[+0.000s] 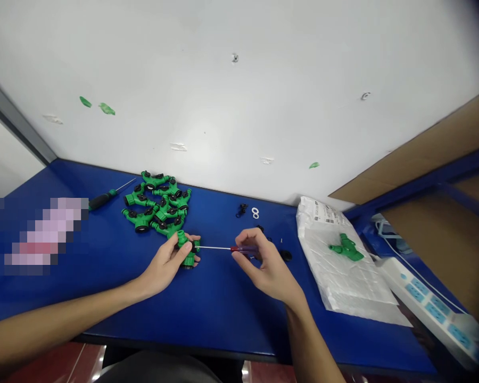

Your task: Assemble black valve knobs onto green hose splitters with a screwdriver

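Note:
My left hand (pixel 171 258) is closed around a green Y-shaped hose splitter (pixel 188 259) with black parts, low over the blue table. In my right hand (pixel 265 260) is a screwdriver (pixel 245 249) with a clear, red-fronted handle, pinched between thumb and fingers. Its thin shaft points left, and the tip meets the side of the splitter under my left fingers; the exact contact spot is too small to make out. Just behind my left hand lies a cluster of similar green splitters (pixel 167 210) with black valve levers.
A second screwdriver (pixel 104 198) lies at the left. Small black parts (pixel 242 209), white rings (pixel 255 213) and a black cap (pixel 286 256) sit beyond my right hand. At right, a green splitter body (pixel 347 247) rests on a white plastic bag (pixel 323 266), beside a power strip (pixel 431 308).

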Demonstrator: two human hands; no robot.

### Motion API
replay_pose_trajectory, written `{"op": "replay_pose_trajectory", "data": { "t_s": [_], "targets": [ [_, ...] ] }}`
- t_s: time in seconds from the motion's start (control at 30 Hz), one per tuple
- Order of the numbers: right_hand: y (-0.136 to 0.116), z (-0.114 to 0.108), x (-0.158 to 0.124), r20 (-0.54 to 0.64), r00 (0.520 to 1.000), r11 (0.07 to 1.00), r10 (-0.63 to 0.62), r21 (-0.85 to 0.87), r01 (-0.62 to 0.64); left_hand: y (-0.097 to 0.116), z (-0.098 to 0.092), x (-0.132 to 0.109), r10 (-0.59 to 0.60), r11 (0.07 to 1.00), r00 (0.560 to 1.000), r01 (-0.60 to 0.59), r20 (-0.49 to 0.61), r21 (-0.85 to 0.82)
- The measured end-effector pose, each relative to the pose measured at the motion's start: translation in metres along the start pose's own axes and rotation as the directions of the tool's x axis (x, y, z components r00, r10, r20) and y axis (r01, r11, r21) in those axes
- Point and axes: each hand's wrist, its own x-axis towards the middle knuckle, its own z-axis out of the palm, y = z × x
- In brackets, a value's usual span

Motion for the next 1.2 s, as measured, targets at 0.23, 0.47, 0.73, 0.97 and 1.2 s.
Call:
{"op": "replay_pose_trajectory", "data": {
  "t_s": [0.23,0.47,0.73,0.97,1.2],
  "targets": [
    [0.0002,0.0039,0.0010,-0.102,0.994,0.994,-0.037,-0.107,0.026,-0.0022,-0.0009,-0.0009,0.008,1.000,1.000,-0.008,-0.005,0.022],
    [0.0002,-0.0016,0.0012,-0.006,1.000,0.995,0.001,-0.103,-0.002,-0.0012,-0.0005,-0.0021,0.014,1.000,1.000,-0.014,0.000,0.018],
    [-0.0044,-0.0018,-0.0006,0.033,0.999,0.998,-0.032,-0.044,0.033,0.0012,0.0007,-0.0024,-0.002,1.000,1.000,0.002,-0.005,0.018],
    [-0.0053,0.0044,-0.0006,-0.075,0.997,0.993,0.035,-0.106,-0.043,0.0014,0.0009,-0.0029,-0.006,1.000,1.000,0.006,-0.013,0.028],
    [-0.0038,0.0006,0.0002,-0.023,1.000,0.998,0.006,-0.060,-0.007,0.0013,0.0011,-0.0022,0.000,1.000,1.000,0.000,-0.008,0.016]
  ]
}}
